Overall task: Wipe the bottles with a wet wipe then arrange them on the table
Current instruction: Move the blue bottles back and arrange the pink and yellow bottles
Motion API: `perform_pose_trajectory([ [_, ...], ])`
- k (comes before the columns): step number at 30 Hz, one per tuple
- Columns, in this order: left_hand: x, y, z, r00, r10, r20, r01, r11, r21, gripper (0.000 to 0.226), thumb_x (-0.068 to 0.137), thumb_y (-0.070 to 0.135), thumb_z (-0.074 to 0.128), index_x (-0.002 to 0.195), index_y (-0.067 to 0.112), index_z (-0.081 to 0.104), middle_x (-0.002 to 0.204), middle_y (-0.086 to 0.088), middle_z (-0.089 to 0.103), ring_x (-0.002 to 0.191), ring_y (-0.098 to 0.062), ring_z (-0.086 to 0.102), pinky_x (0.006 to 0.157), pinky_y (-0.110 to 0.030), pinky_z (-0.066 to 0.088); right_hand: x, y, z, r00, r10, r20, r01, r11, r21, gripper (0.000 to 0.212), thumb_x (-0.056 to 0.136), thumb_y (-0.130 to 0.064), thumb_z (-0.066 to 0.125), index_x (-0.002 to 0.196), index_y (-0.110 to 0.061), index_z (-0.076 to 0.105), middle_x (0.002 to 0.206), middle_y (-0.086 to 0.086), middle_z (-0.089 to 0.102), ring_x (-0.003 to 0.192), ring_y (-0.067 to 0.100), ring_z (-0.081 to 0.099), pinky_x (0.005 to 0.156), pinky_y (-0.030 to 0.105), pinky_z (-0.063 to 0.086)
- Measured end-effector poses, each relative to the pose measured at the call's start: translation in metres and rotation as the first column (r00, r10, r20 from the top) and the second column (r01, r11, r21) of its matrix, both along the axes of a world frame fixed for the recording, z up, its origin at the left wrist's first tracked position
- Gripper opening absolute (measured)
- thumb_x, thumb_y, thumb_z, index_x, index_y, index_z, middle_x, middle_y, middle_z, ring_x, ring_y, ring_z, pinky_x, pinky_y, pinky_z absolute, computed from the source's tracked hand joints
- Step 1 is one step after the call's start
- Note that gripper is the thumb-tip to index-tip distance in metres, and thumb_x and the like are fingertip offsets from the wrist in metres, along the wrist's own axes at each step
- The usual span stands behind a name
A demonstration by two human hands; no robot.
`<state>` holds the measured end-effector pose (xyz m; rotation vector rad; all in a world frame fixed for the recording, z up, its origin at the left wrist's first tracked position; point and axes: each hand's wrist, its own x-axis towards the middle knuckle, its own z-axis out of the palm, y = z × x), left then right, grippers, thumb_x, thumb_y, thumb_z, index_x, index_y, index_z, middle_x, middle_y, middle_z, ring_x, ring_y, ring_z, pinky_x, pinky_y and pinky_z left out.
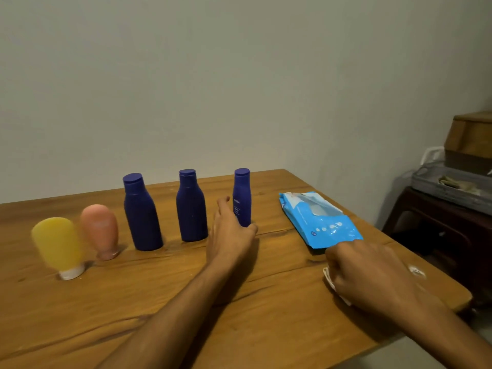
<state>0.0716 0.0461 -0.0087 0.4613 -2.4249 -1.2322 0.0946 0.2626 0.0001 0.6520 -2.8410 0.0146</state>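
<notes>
Your left hand (231,230), fingers released, is just beside the slim blue bottle (242,198), which stands capped on the table (266,328); its contents are hidden. Your right hand (372,275) clenches a white wipe (328,278) near the wipes pack (319,225).

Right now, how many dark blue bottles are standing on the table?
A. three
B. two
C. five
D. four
A. Three dark blue bottles stand in a row: the wide blue bottle, the middle blue bottle and the slim blue bottle. The yellow bottle and the pink bottle beside them are not blue.
</notes>
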Motion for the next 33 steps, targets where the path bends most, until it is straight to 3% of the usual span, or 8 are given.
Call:
perform_pose_trajectory([
  [3, -0.013, -0.003, -0.005, 0.999, 0.020, 0.025, -0.021, 0.999, 0.025, 0.083, 0.082, 0.027, 0.077, 0.147, 0.027, 0.025, 0.133, -0.004, 0.054, 0.115, -0.019, 0.058, 0.098, -0.043, 0.050, -0.004, -0.002, 0.003, 1.000, -0.007, 0.009, 0.007, 1.000, -0.014, 0.016, 0.088, -0.043, 0.049, 0.098, -0.032, 0.055, 0.099, -0.009, 0.061, 0.092, 0.008, 0.056, 0.075, 0.026, 0.051],
  [7, -0.022, -0.006, -0.012, 0.999, 0.031, 0.017, -0.031, 0.999, -0.007, 0.064, 0.085, 0.028, 0.073, 0.139, 0.023, 0.040, 0.126, -0.001, 0.057, 0.105, -0.014, 0.059, 0.083, -0.029, 0.048, -0.015, -0.012, 0.011, 0.999, -0.029, 0.022, 0.030, 0.999, -0.032, 0.016, 0.086, -0.035, 0.055, 0.100, -0.030, 0.057, 0.100, -0.008, 0.061, 0.093, 0.009, 0.056, 0.076, 0.027, 0.052],
  [14, -0.047, -0.009, -0.015, 0.997, 0.078, -0.027, -0.078, 0.997, -0.023, 0.059, 0.085, 0.032, 0.074, 0.135, 0.019, 0.046, 0.127, -0.003, 0.060, 0.110, -0.016, 0.060, 0.093, -0.035, 0.051, -0.067, -0.052, 0.020, 0.997, 0.038, 0.072, -0.017, 0.963, -0.270, 0.008, 0.078, -0.023, 0.055, 0.080, -0.024, 0.063, 0.083, -0.004, 0.064, 0.080, 0.014, 0.058, 0.066, 0.035, 0.053],
  [19, -0.072, -0.009, -0.013, 0.996, 0.068, -0.049, -0.071, 0.996, -0.051, 0.058, 0.077, 0.043, 0.079, 0.121, 0.024, 0.045, 0.113, 0.002, 0.060, 0.100, -0.017, 0.062, 0.086, -0.037, 0.054, -0.124, -0.089, 0.022, 0.925, 0.203, 0.321, 0.044, 0.782, -0.622, 0.027, 0.081, -0.028, 0.068, 0.107, -0.023, 0.063, 0.099, -0.004, 0.065, 0.083, 0.009, 0.061, 0.065, 0.022, 0.053],
  [22, -0.090, -0.009, -0.009, 0.992, 0.092, -0.089, -0.101, 0.990, -0.101, 0.056, 0.078, 0.037, 0.079, 0.120, 0.023, 0.045, 0.112, 0.002, 0.059, 0.094, -0.014, 0.060, 0.075, -0.029, 0.050, -0.145, -0.106, 0.023, 0.888, 0.285, 0.361, 0.106, 0.636, -0.765, 0.033, 0.085, -0.028, 0.066, 0.116, -0.019, 0.061, 0.106, -0.001, 0.067, 0.091, 0.013, 0.063, 0.081, 0.034, 0.056],
  [27, -0.124, -0.014, -0.003, 0.983, 0.150, -0.106, -0.164, 0.977, -0.136, 0.062, 0.079, 0.042, 0.077, 0.126, 0.020, 0.043, 0.117, -0.001, 0.058, 0.096, -0.015, 0.058, 0.070, -0.027, 0.046, -0.175, -0.123, 0.021, 0.878, 0.336, 0.340, 0.143, 0.495, -0.857, 0.037, 0.088, -0.030, 0.063, 0.122, -0.014, 0.057, 0.106, 0.002, 0.066, 0.088, 0.016, 0.064, 0.080, 0.034, 0.055],
  [30, -0.144, -0.019, 0.001, 0.981, 0.154, -0.119, -0.163, 0.984, -0.071, 0.063, 0.081, 0.042, 0.077, 0.127, 0.020, 0.040, 0.123, -0.003, 0.060, 0.101, -0.020, 0.063, 0.071, -0.027, 0.049, -0.196, -0.132, 0.020, 0.876, 0.348, 0.332, 0.160, 0.441, -0.883, 0.036, 0.091, -0.028, 0.059, 0.124, -0.015, 0.055, 0.112, 0.003, 0.065, 0.090, 0.017, 0.064, 0.073, 0.030, 0.056],
  [33, -0.165, -0.023, -0.001, 0.982, 0.119, -0.148, -0.115, 0.993, 0.037, 0.062, 0.082, 0.036, 0.077, 0.130, 0.019, 0.041, 0.128, -0.005, 0.061, 0.107, -0.022, 0.065, 0.079, -0.031, 0.054, -0.221, -0.141, 0.015, 0.889, 0.334, 0.313, 0.170, 0.394, -0.903, 0.037, 0.092, -0.029, 0.058, 0.126, -0.016, 0.053, 0.117, 0.004, 0.063, 0.095, 0.020, 0.065, 0.077, 0.034, 0.057],
])
